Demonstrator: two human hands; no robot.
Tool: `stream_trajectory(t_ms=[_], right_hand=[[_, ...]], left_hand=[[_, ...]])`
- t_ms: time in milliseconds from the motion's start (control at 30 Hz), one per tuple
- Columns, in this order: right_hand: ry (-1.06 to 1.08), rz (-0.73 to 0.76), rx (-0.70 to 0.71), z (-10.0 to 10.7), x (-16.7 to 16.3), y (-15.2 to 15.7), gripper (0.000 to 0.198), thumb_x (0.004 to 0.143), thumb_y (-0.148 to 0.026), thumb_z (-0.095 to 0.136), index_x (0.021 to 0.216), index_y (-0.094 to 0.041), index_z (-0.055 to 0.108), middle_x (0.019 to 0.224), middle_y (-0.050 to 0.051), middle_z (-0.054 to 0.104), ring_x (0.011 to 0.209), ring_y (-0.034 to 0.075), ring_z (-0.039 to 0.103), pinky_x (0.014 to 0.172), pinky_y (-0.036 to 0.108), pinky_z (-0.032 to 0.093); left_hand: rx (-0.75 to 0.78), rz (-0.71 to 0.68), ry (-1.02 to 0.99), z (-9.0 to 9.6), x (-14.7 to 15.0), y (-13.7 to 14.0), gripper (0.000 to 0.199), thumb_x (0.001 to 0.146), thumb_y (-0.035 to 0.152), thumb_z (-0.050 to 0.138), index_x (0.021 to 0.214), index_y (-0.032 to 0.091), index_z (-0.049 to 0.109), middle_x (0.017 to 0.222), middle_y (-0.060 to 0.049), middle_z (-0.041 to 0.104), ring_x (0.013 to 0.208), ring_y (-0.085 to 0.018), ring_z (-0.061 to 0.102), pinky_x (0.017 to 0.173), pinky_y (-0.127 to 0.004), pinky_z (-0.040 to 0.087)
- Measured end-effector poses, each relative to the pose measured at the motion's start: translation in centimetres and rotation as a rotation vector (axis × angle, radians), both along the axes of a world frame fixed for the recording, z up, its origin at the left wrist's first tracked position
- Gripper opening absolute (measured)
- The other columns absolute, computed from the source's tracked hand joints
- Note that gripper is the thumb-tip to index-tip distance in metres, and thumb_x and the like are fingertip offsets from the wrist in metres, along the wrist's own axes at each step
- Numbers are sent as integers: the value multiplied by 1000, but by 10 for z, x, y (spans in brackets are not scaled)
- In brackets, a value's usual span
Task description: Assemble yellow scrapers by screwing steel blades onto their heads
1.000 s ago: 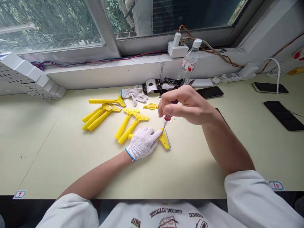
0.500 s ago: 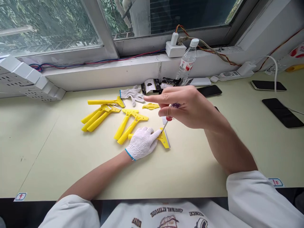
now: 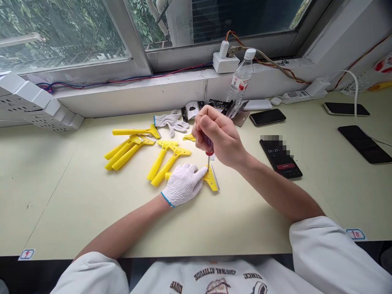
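My left hand, in a white knit glove with a blue cuff, presses a yellow scraper flat against the table and covers most of its handle. The scraper's blade edge points right. My bare right hand is wrapped in a fist round the red handle of a screwdriver. The shaft stands nearly upright, its tip at the scraper head beside my left fingertips. Two yellow scrapers lie just left of the gloved hand, and several more are piled farther left. A small yellow piece is partly hidden behind my right hand.
A loose knit glove and black-and-white packaging lie toward the wall. Behind stands a water bottle. Several phones, one with a lit timer, rest at right. A white stacked block is at far left.
My right hand has turned and closed from extended fingers into a fist round the screwdriver, which is now more upright. The lit phone has come into view. The gloved hand has stayed put.
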State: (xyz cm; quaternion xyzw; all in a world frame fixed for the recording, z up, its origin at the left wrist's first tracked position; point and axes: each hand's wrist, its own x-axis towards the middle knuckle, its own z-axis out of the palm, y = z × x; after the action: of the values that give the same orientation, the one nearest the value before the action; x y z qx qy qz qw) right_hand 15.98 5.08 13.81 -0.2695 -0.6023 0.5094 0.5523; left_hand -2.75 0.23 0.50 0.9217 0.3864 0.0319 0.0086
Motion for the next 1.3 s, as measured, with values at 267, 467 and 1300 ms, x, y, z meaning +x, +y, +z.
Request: stream_trajectory(t_ms=[267,467,1300], right_hand=[[134,-166,-105,-14,-8,1,61,80,-76,88,82,-27,51,63,-5,61,49,13,59,41,25,38],[126,-112,-51,-15,-3,5,55,94,-76,71,81,-25,56,75,2,69,61,15,66,49,28,48],[250,-283,268,-42,-18,-3,35,111,-54,56,105,-23,72,66,-5,54,44,9,44,40,24,32]], left_hand=[[-16,-3,-20,0,-1,0,48,112,37,44,156,30,61,114,-13,67,96,-31,62,84,-48,51],[-19,-11,-9,0,0,0,50,112,37,44,159,30,58,118,-13,69,98,-31,62,85,-47,52],[56,-22,-23,-6,-2,0,45,113,37,43,152,30,64,112,-11,69,93,-30,62,78,-45,49]])
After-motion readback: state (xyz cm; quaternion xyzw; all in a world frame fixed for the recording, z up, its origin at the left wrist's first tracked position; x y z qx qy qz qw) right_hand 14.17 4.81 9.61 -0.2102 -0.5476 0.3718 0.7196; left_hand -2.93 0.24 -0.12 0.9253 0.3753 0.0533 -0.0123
